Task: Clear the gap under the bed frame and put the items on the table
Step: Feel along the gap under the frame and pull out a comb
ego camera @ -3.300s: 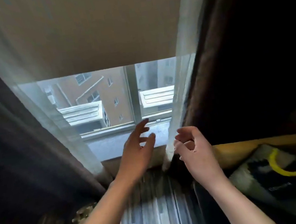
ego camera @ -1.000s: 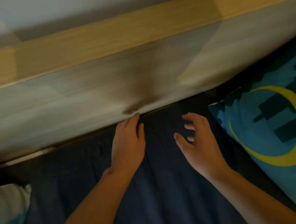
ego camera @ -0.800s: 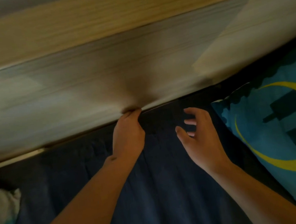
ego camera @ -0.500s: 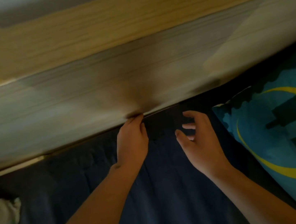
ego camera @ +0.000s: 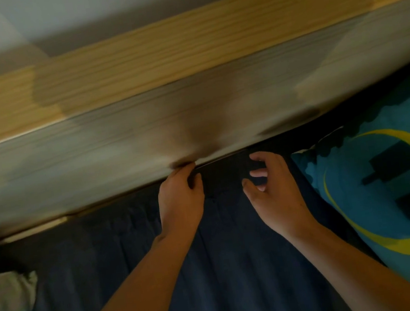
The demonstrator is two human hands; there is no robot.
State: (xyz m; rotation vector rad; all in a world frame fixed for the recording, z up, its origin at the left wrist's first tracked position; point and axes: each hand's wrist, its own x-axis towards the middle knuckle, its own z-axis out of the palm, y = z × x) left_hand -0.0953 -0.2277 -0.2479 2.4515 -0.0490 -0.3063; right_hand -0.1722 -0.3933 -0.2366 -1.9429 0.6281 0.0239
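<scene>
The wooden bed frame (ego camera: 186, 61) is running as a pale, grain-streaked board across the upper half of the view, its top face lit warm yellow and its front face lying in grey shadow (motion blur is smearing the grain). Where its lower edge is meeting the bedding, a thin dark gap (ego camera: 222, 157) is showing as a narrow slit; nothing inside it can be made out.

The left hand (ego camera: 180, 200) is pressing its fingertips against that lower edge right at the slit, fingers curled and drawn together; whether they are gripping anything cannot be told. The right hand (ego camera: 275, 190) is hovering just beside it, half open with fingers bent and thumb apart, holding nothing.

Two hands and two bare forearms are in view, along with two pillows: a teal pillow (ego camera: 390, 183) printed with a yellow crescent moon and dark blocky shapes is lying at the right, and a pale pillow (ego camera: 6, 309) fading to teal is sitting at the lower left corner.

A dark navy sheet (ego camera: 228, 282) is covering the mattress beneath both arms, lightly creased. Above the frame a plain grey-white wall (ego camera: 101, 9) is catching soft light.
</scene>
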